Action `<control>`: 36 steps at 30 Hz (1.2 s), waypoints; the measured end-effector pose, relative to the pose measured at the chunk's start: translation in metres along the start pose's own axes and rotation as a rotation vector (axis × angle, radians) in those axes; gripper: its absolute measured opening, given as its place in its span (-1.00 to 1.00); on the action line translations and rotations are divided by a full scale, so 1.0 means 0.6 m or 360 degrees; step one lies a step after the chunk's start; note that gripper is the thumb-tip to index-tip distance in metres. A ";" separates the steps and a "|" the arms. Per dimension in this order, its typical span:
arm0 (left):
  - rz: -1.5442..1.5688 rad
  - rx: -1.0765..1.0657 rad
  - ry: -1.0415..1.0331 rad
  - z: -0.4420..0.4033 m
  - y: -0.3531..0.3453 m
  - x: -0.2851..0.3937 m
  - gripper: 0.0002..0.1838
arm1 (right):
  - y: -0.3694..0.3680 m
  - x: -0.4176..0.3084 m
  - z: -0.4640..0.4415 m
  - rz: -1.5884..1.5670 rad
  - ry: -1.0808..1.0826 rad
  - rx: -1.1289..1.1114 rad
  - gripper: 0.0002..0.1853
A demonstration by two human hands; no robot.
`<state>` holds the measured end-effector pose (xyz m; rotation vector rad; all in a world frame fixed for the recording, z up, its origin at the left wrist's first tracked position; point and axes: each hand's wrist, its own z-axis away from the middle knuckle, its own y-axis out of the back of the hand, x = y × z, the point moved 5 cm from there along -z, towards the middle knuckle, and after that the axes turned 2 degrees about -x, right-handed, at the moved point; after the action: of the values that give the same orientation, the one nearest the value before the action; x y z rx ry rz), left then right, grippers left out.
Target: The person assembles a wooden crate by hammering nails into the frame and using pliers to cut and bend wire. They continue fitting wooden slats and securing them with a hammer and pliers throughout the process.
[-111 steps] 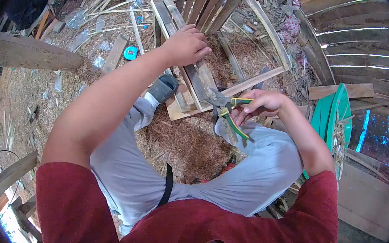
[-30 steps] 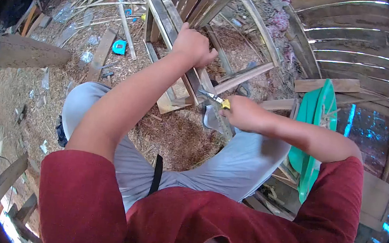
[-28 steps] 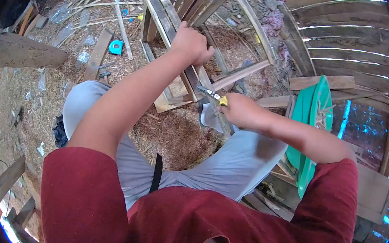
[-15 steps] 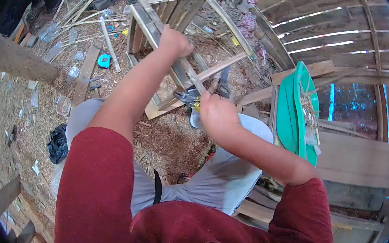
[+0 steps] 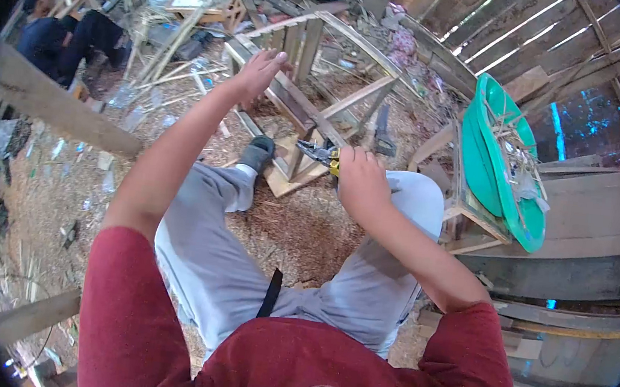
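A wooden frame [image 5: 306, 118] of slats and rails stands on the floor in front of me. My left hand [image 5: 260, 76] is over its upper left rail, with the fingers stretched out and nothing held; whether the palm touches the wood I cannot tell. My right hand [image 5: 361, 176] is closed around the yellow handles of a pair of pliers [image 5: 317, 151]. The metal jaws point left, beside the near end of the frame. Most of the handles are hidden in my fist. My sandalled foot [image 5: 256, 155] rests by the frame's lower left corner.
Green basins [image 5: 481, 147] holding scraps sit on a wooden stand [image 5: 484, 225] at the right. A timber post [image 5: 62, 103] crosses on the left, and a person in dark clothes [image 5: 61, 46] sits behind it. Wood shavings and offcuts litter the floor. A saw [image 5: 385, 129] lies beyond the frame.
My left hand has loosened from the frame's rail and its fingers have straightened. My right hand keeps the pliers, now showing more clearly beside the frame. The view has shifted, and my foot now shows.
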<state>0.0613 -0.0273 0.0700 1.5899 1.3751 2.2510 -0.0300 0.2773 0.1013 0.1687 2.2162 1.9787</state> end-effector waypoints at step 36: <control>0.0572 0.1467 0.0737 0.754 0.337 -0.337 0.07 | -0.428 -0.406 -0.144 -0.0779 -0.0015 -0.1505 -0.69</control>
<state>0.5930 0.0294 0.0926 1.6386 2.7475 2.4260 0.1986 0.1162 -0.1323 -0.4312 0.9603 2.4061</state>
